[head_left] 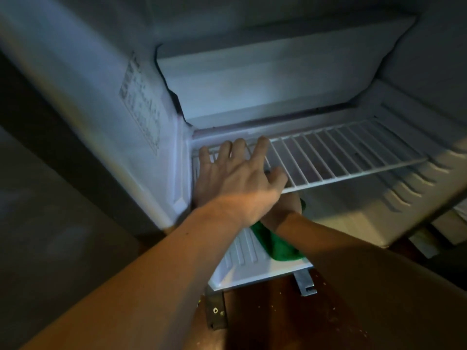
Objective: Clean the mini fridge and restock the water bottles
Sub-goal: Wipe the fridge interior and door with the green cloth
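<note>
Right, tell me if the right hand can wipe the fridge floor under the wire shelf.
Probably yes: the right hand with the green cloth is already below the wire shelf, nothing visibly blocking.

Nothing can be read. A printed label [140,104] is stuck on the left inner wall of the fridge [161,147], with rows of small text and boxes, but the print is too blurred to make out.

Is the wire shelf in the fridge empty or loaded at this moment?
Empty: the wire shelf carries no bottles; only the left hand lies spread on its left end.
</note>
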`<action>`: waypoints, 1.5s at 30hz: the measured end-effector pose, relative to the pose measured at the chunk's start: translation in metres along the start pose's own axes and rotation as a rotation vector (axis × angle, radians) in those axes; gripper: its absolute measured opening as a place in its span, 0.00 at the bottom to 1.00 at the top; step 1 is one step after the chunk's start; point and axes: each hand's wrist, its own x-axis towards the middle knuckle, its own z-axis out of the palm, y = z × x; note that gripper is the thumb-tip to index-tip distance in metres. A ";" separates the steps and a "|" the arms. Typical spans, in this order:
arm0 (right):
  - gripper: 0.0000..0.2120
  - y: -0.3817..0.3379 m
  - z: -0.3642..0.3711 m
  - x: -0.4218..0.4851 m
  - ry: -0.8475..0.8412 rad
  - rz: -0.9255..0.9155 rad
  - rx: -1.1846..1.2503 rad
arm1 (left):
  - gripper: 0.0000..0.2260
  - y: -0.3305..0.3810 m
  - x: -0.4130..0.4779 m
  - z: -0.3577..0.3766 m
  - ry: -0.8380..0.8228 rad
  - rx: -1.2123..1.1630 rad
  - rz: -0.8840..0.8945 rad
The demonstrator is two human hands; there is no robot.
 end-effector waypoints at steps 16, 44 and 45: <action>0.23 0.070 0.025 -0.007 0.041 0.037 -0.037 | 0.29 0.000 0.001 0.003 0.015 0.015 0.016; 0.18 0.129 0.022 -0.126 -0.145 0.183 -0.107 | 0.35 -0.005 0.004 0.007 0.056 0.078 0.010; 0.18 0.129 0.019 -0.134 -0.161 0.187 -0.093 | 0.34 -0.005 0.004 0.007 0.049 0.076 0.003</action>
